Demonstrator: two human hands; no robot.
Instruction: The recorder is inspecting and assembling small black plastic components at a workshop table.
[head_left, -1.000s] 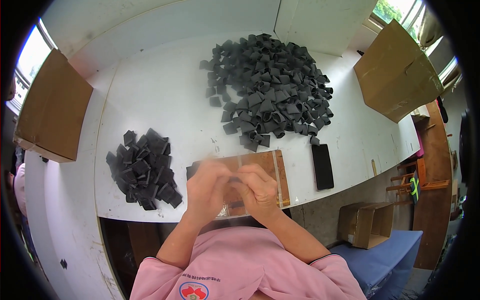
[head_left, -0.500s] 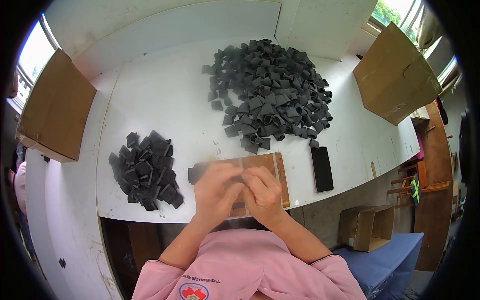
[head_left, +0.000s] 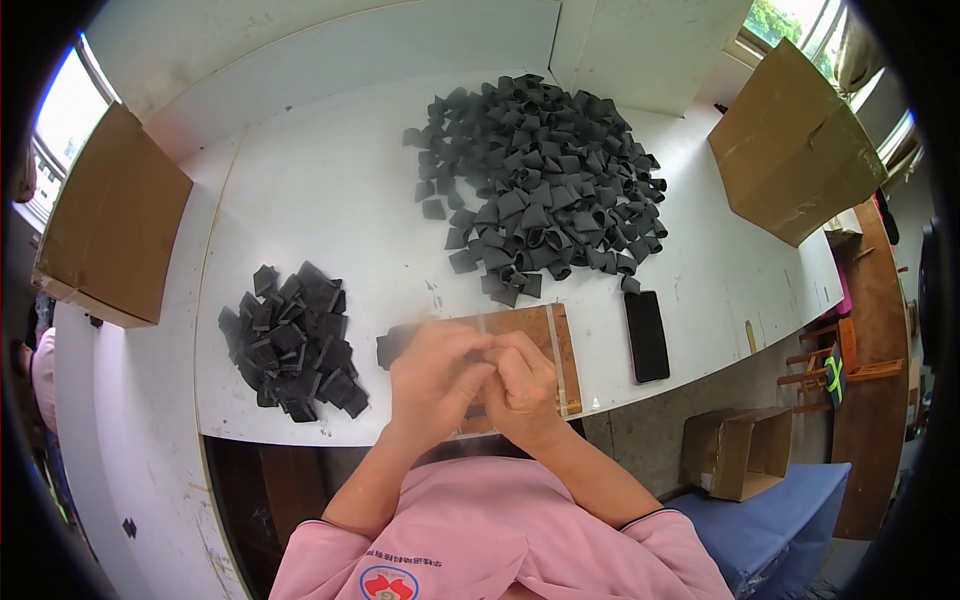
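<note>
The left hand (head_left: 430, 375) and right hand (head_left: 522, 380) meet at the fingertips over a brown board (head_left: 566, 365) near the table's front edge — whatever they may pinch is too covered by the fingers to make out. On the white table (head_left: 310, 190), a heap of flat dark pieces (head_left: 298, 345) lies to the left of the hands, a larger heap of folded dark-grey loops (head_left: 545, 190) spreads beyond them, and a black phone (head_left: 648, 337) lies right of the board — with one tall cardboard box (head_left: 115, 220) at far left and another carton (head_left: 795, 145) at far right.
</note>
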